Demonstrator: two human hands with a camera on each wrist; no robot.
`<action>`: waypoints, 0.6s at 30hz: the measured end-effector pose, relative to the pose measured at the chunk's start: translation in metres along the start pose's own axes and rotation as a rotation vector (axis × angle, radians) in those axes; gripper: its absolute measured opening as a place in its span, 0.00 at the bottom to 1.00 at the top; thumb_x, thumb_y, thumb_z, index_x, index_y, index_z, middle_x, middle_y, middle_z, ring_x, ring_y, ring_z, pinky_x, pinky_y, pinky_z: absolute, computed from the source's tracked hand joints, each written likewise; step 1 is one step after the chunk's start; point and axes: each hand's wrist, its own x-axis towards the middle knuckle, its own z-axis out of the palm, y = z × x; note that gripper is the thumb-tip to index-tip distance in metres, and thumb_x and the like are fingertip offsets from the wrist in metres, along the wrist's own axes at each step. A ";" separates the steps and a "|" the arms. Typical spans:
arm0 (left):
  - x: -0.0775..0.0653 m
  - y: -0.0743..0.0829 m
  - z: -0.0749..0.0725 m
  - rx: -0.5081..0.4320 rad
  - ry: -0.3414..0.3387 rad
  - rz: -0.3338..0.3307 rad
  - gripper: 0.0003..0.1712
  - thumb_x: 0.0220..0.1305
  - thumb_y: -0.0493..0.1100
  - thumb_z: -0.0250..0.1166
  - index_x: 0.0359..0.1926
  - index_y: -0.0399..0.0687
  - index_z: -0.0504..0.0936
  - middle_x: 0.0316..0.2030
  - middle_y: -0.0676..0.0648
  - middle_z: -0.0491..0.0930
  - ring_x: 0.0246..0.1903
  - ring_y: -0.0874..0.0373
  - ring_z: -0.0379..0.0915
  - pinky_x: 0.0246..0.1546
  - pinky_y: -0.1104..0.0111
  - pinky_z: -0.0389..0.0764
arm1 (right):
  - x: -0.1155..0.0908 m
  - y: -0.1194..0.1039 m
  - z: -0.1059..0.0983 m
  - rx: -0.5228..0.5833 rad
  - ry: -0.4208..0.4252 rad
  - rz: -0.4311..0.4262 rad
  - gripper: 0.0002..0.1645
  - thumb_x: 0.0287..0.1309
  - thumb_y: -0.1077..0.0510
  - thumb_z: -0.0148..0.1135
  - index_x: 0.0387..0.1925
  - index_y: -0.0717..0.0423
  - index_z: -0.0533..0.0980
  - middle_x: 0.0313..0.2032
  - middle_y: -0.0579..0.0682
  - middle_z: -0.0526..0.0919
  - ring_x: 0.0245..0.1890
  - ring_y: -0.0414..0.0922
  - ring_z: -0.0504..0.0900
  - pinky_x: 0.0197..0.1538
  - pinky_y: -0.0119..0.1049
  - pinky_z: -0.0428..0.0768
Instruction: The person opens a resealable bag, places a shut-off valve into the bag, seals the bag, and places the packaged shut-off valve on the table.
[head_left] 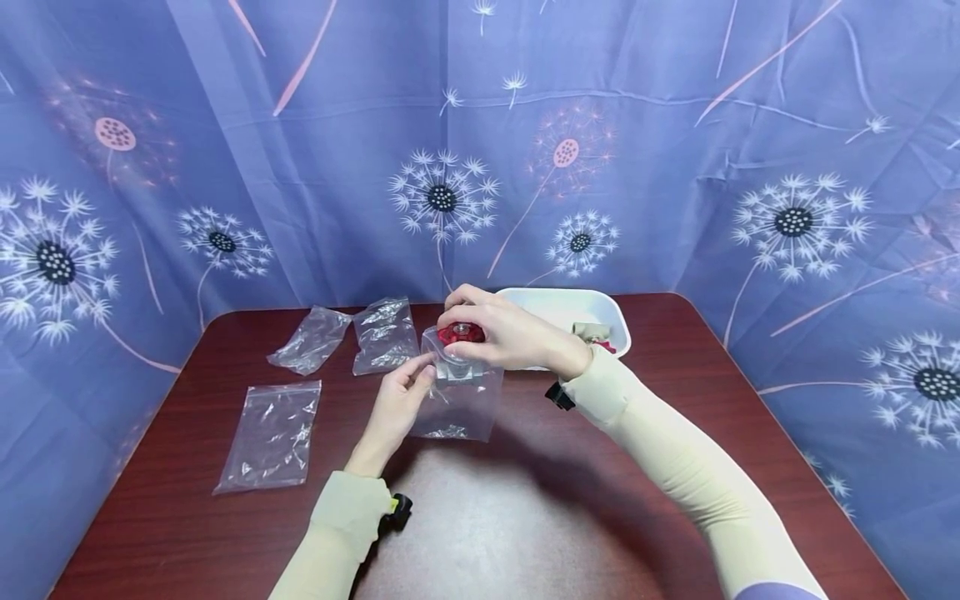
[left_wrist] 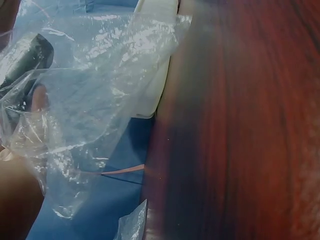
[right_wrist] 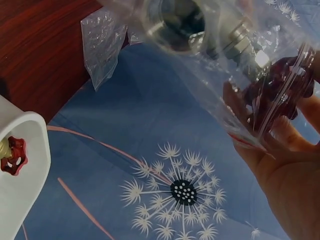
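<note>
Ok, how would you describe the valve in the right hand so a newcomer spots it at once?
On the dark reddish-brown table, find the white rectangular plastic tray near the far edge. Just left of it, the person's right hand grips a metal valve by its round red handwheel, its body inside a clear plastic bag. The bag distinguishes it from the red-handled metal valve in the tray.

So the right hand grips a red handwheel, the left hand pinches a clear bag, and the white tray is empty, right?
Not quite: the white tray isn't empty. The head view shows a red-handled valve lying in it. The rest holds: the right hand grips a red handwheel, and the left hand pinches a clear bag.
</note>
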 end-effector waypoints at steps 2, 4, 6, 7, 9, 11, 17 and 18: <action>0.001 0.003 0.001 -0.016 -0.008 -0.007 0.18 0.72 0.36 0.57 0.58 0.30 0.76 0.34 0.47 0.77 0.31 0.62 0.71 0.32 0.73 0.74 | 0.000 0.000 0.000 0.001 0.000 -0.003 0.16 0.61 0.53 0.66 0.49 0.56 0.81 0.50 0.52 0.74 0.47 0.42 0.75 0.53 0.33 0.73; 0.000 0.011 0.002 -0.025 -0.017 -0.004 0.18 0.72 0.34 0.56 0.58 0.28 0.76 0.33 0.48 0.77 0.30 0.62 0.70 0.32 0.72 0.73 | 0.000 -0.001 0.000 -0.001 0.005 -0.008 0.16 0.61 0.53 0.66 0.48 0.56 0.81 0.51 0.53 0.73 0.47 0.42 0.75 0.52 0.33 0.74; -0.001 0.020 0.004 -0.009 -0.017 0.005 0.17 0.72 0.33 0.56 0.56 0.26 0.76 0.32 0.48 0.76 0.30 0.63 0.70 0.31 0.72 0.73 | -0.001 -0.001 0.000 -0.006 0.009 -0.012 0.16 0.60 0.54 0.67 0.47 0.56 0.82 0.50 0.53 0.73 0.46 0.42 0.74 0.51 0.33 0.74; -0.002 0.025 0.005 0.006 -0.016 0.013 0.16 0.72 0.33 0.56 0.56 0.25 0.76 0.31 0.48 0.76 0.29 0.62 0.69 0.31 0.72 0.73 | -0.001 -0.001 0.001 -0.011 0.011 -0.014 0.15 0.60 0.54 0.67 0.47 0.56 0.82 0.50 0.53 0.72 0.46 0.42 0.74 0.51 0.33 0.74; -0.004 0.034 0.006 0.039 -0.017 0.024 0.16 0.72 0.32 0.55 0.54 0.24 0.76 0.31 0.46 0.76 0.29 0.62 0.69 0.31 0.72 0.73 | -0.001 -0.001 0.002 -0.018 0.012 -0.017 0.15 0.60 0.55 0.67 0.47 0.57 0.82 0.49 0.53 0.72 0.44 0.43 0.74 0.49 0.33 0.74; -0.007 0.039 0.007 0.070 -0.015 0.022 0.16 0.72 0.33 0.55 0.54 0.24 0.76 0.33 0.43 0.78 0.31 0.61 0.70 0.33 0.72 0.73 | -0.001 -0.001 0.005 -0.021 -0.002 -0.016 0.15 0.60 0.55 0.67 0.47 0.57 0.82 0.48 0.53 0.72 0.43 0.42 0.73 0.47 0.32 0.74; -0.012 0.042 0.008 0.084 -0.020 0.002 0.17 0.74 0.34 0.52 0.56 0.26 0.76 0.43 0.34 0.80 0.40 0.60 0.72 0.41 0.74 0.74 | -0.002 -0.001 0.014 -0.049 -0.070 0.003 0.15 0.61 0.55 0.65 0.47 0.56 0.82 0.46 0.52 0.73 0.41 0.42 0.75 0.45 0.31 0.75; -0.012 0.041 0.008 0.082 -0.020 0.007 0.17 0.74 0.34 0.51 0.56 0.26 0.76 0.45 0.33 0.80 0.41 0.61 0.72 0.43 0.74 0.74 | -0.002 -0.001 0.015 -0.056 -0.084 0.002 0.15 0.61 0.55 0.64 0.48 0.56 0.82 0.47 0.53 0.74 0.42 0.43 0.76 0.46 0.31 0.75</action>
